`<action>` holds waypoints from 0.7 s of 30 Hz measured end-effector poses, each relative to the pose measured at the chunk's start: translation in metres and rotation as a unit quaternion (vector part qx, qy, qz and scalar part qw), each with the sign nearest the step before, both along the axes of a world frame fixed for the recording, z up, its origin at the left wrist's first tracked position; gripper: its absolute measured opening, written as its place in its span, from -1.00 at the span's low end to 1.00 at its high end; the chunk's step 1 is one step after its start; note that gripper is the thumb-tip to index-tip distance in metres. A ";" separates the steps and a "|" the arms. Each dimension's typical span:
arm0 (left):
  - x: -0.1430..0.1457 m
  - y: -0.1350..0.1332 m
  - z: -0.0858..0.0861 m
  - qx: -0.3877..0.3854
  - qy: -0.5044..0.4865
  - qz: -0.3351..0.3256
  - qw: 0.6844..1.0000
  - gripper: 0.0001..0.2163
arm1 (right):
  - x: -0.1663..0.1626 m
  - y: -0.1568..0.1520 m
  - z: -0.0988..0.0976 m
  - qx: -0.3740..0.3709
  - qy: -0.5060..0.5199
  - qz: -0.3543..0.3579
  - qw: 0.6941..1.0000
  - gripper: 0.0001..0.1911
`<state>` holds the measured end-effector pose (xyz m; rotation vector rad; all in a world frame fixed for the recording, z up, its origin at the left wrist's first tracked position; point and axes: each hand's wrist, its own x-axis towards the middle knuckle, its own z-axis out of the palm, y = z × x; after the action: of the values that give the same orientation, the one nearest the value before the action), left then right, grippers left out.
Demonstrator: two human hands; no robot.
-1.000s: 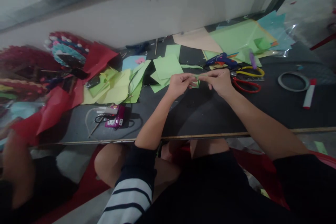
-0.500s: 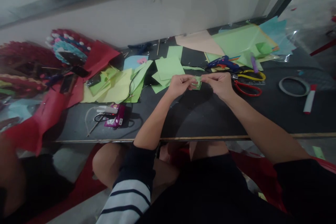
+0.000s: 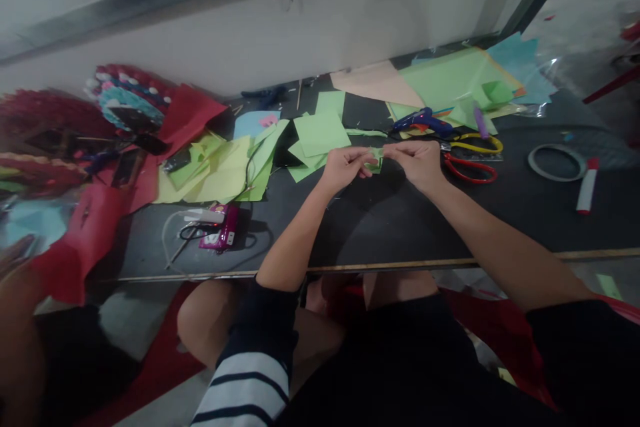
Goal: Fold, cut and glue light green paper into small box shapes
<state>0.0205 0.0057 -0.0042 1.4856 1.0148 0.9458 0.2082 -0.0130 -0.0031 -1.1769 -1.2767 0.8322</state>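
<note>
A small piece of green paper (image 3: 377, 161) is pinched between my two hands above the dark table. My left hand (image 3: 345, 167) grips its left side with bent fingers. On the other side, my right hand (image 3: 415, 159) holds the paper's upper right edge between thumb and fingertips. The paper looks folded or curled, but the fingers cover part of it. Just beyond my left hand lie several green paper squares (image 3: 320, 132). Scissors with one red and one yellow handle (image 3: 473, 168) lie beside my right hand, and a blue glue gun (image 3: 423, 121) rests behind it.
A purple power adapter (image 3: 220, 230) with cables sits near the front edge. Yellow paper sheets (image 3: 215, 177) and red paper (image 3: 193, 113) lie leftward. At right are a tape roll (image 3: 556, 163) and a marker (image 3: 588, 187). Another person's hand (image 3: 17, 253) is at far left.
My hands keep hold of the green paper, with only slight finger movement. The other person's hand at far left has come further into view. The whole view has shifted a little.
</note>
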 end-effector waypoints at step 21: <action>0.004 0.003 -0.001 -0.061 -0.004 0.078 0.995 -0.76 | 0.013 0.003 -0.002 0.051 -0.196 0.018 0.979 -0.51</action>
<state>0.0247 0.0085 -0.0054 1.3156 1.1749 0.9812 0.2209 -0.0104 -0.0049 -1.2775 -1.6461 0.5669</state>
